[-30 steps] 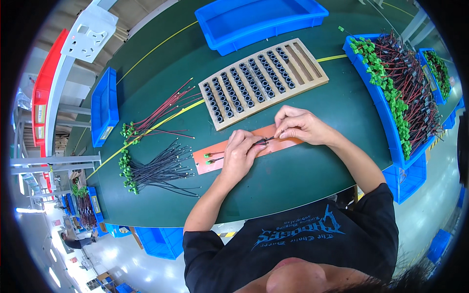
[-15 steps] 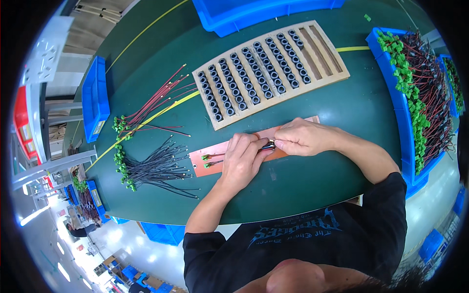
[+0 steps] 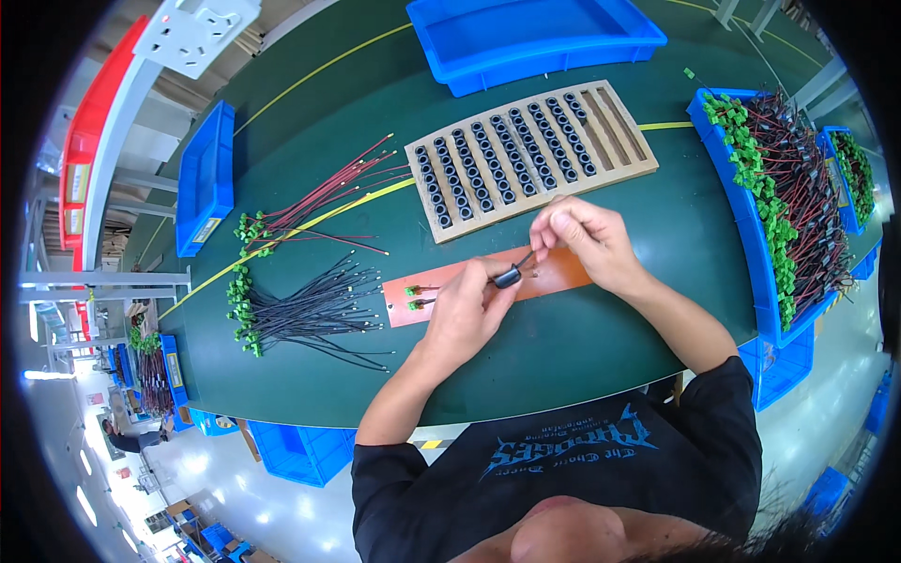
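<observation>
Nearest, at the dark green tabletop's (image 3: 526,385) lower edge, is the person's black short-sleeved shirt (image 3: 554,469) with blue print. The left hand (image 3: 465,305) has its thumb and fingers clamped on 1 small, glossy black cylinder (image 3: 508,276), held above a flat, orange rectangular board (image 3: 568,272). The right hand (image 3: 591,239) is just beside it, fingers curled; its fingertips meet a thin dark wire (image 3: 526,258) at the cylinder, but I cannot tell whether they are clamped on it. At the board's left end lie 2 small green connectors (image 3: 416,304).

To the left lie a fan of black wires (image 3: 310,310) with green connectors and, beyond it, a looser fan of red wires (image 3: 324,199). Past the board, a pale wooden slotted tray (image 3: 450,231) holds rows of black cylindrical parts (image 3: 508,157). On the right, a long blue plastic bin (image 3: 737,202) is heaped with green-ended red and black wires (image 3: 798,206). Farthest, a shallow blue plastic bin (image 3: 563,64) sits behind the tray.
</observation>
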### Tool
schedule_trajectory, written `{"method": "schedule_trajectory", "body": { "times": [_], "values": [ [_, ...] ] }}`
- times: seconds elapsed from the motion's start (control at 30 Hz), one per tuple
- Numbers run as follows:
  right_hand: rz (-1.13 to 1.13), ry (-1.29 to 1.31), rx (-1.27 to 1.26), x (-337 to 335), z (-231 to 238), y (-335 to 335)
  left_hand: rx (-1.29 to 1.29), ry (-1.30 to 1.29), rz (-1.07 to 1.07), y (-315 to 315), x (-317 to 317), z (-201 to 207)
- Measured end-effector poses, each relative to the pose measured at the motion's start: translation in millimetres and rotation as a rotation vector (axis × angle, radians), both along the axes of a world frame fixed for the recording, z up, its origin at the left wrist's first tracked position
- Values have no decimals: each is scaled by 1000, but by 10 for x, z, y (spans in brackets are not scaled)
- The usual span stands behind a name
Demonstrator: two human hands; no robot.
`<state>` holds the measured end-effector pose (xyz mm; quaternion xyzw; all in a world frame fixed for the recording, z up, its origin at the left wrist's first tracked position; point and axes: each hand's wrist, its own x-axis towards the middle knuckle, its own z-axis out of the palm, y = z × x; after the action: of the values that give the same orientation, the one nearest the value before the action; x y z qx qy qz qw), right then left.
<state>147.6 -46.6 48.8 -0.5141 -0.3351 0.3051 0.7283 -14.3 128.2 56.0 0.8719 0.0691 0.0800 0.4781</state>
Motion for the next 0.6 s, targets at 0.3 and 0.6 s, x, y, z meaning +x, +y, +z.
{"method": "schedule_trajectory", "body": {
  "times": [0.3,0.6],
  "values": [
    [-15,182,289,-325,454,327,-172,0,30,213,-207,624],
    [-9,256,219,-387,396,373,-868,117,26,-76,-331,250]
  ]
}}
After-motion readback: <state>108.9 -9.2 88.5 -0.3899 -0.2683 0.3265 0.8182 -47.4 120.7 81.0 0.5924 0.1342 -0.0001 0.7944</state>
